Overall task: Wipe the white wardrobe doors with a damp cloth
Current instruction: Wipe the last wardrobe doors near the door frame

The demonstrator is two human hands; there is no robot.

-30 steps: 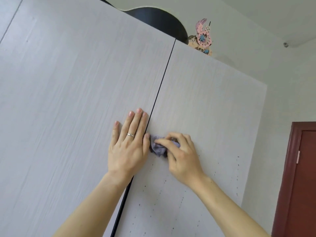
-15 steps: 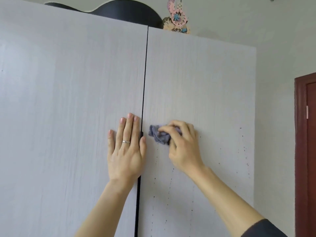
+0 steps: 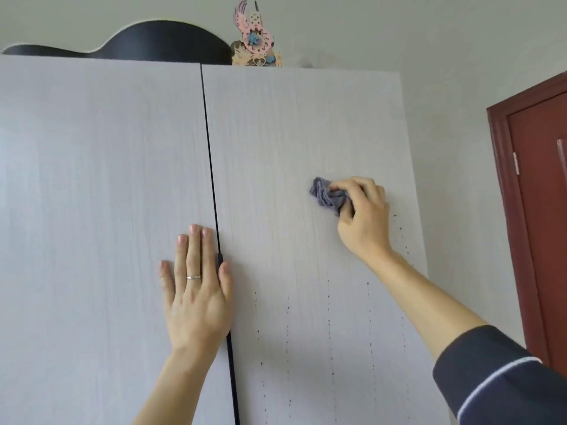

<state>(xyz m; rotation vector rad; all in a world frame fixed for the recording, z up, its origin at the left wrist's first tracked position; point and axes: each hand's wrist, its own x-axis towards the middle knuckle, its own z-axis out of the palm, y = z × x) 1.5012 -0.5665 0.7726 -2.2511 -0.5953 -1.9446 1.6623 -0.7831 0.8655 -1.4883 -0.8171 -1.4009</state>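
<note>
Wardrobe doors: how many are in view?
2. The left door, under the left hand; the right door, where the right hand grips the cloth. More may be out of frame.

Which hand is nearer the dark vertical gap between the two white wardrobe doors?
Left. The left hand lies flat across the dark gap, thumb on the right door. The right hand, gripping the crumpled grey-blue cloth, is well out on that door.

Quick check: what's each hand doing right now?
Left hand: open, flat on the left door.
Right hand: grips the cloth against the right door.
</note>
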